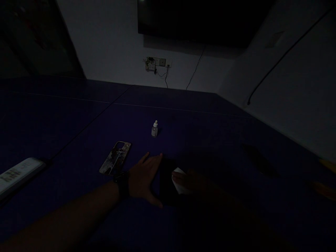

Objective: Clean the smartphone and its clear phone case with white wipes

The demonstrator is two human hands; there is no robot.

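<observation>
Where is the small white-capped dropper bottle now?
In the head view, the bottle stands upright near centre on the dark blue surface, beyond the left hand and to the right of the patterned phone case.

White cloth (181, 189) — dark-blue surface (199, 127)

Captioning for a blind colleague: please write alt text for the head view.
The right hand holds something white over a dark object beside the spread left hand, in dim light. A dropper bottle and phone case are nearby.

Left hand (143, 179) splayed; right hand (193, 179) shadowed
</observation>
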